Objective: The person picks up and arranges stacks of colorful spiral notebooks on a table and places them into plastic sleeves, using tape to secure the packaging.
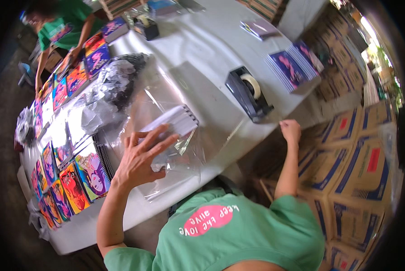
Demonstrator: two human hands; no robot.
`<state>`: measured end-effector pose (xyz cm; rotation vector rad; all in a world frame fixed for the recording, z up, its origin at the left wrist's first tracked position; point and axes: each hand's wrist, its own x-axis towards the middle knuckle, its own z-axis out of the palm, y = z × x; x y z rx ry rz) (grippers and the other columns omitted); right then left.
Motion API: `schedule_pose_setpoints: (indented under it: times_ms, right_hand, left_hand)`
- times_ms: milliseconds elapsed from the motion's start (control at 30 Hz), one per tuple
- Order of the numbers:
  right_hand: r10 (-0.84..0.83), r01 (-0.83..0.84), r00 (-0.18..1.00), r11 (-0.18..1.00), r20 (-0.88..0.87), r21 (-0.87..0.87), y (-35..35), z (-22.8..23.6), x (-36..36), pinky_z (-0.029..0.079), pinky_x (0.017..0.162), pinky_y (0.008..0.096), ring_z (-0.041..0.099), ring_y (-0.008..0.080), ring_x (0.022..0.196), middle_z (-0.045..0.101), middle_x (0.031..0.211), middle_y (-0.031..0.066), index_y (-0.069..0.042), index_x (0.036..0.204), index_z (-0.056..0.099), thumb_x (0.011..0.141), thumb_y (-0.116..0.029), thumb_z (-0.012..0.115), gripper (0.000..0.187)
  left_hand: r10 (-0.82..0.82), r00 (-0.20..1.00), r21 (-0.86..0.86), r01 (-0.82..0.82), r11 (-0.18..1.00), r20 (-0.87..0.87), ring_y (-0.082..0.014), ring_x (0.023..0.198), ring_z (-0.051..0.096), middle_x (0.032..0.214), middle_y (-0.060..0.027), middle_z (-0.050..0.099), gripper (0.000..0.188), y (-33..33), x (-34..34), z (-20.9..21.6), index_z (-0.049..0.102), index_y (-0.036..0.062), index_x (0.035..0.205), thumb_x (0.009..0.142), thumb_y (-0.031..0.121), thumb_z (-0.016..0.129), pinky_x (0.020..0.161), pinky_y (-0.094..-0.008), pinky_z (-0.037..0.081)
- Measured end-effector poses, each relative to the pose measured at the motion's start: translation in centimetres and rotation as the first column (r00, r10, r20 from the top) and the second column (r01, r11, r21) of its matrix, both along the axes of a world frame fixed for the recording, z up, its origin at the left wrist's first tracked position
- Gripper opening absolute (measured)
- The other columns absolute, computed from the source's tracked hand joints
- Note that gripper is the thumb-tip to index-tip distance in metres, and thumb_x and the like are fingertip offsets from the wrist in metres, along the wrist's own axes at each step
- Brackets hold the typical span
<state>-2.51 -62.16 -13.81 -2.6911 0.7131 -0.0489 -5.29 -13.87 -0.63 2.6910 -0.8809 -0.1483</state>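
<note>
My left hand [141, 156] is spread open over a spiral notebook [182, 118] with a whitish cover or page and dark binding. The notebook lies on or in clear plastic bags [159, 92]; which one, I cannot tell. Out at the table's near right edge, my right hand [291, 130] is closed, fingertips together; anything between them is too small to make out. Just beyond it stands a black tape dispenser [247, 95] with a roll of tape.
Colourful notebooks [91, 174] stand in rows on the white table [198, 27]. Crumpled plastic [114, 83] lies beyond them. A person in green [69, 29] handles more notebooks at far left. Striped-edge notebooks [290, 67] lie right. Stacked cardboard boxes [360, 167] line the right side.
</note>
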Motion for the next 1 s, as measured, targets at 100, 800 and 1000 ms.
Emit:
schedule_pose_setpoints:
  times_ms: [100, 800, 1000]
  right_hand:
    - [0.202, -0.315, 0.94, 0.824, 0.275, 0.471, 4.4, 6.4, 1.5, 0.037, 0.038, 0.0213, 0.046, 0.0042, 0.043, 0.066, 0.068, 0.0068, -0.004, 0.104, 0.069, 0.086, -0.017, 0.062, 0.023]
    - [0.898, -0.898, 0.411, 0.429, -0.158, 0.1, 28.6, 16.3, 8.6, 0.052, 0.074, 0.0409, 0.064, 0.0337, 0.08, 0.065, 0.088, 0.0203, -0.006, 0.145, 0.018, 0.055, -0.027, 0.083, 0.112]
    - [0.892, -0.944, 0.181, 0.039, 0.413, 0.329, 21.8, 10.2, 6.2, 0.039, 0.097, 0.0389, 0.04, 0.0282, 0.124, 0.042, 0.136, 0.0145, -0.02, 0.122, 0.057, 0.062, -0.02, 0.083, 0.066]
  left_hand:
    - [0.009, 0.999, 0.045, -0.011, 0.999, 0.043, -0.0282, 0.106, 0.043, 0.141, 0.0032, 0.038, 0.097, 0.2, -0.3, -0.2, 0.042, 0.0399, 0.135, 0.047, 0.024, 0.08, 0.09, -0.0436, 0.038]
    - [-0.006, 0.99, 0.008, 0.005, 1.0, 0.14, -0.0285, 0.109, 0.041, 0.141, -0.0035, 0.035, 0.084, 0.6, -0.2, -1.5, 0.045, 0.0437, 0.132, 0.058, 0.021, 0.076, 0.093, -0.0432, 0.034]
    - [0.364, 0.773, -0.555, -0.02, 0.832, 0.519, -0.0264, 0.113, 0.048, 0.129, -0.0119, 0.051, 0.027, -0.7, -0.5, -5.7, 0.075, 0.0209, 0.091, 0.065, 0.024, 0.075, 0.096, -0.0432, 0.028]
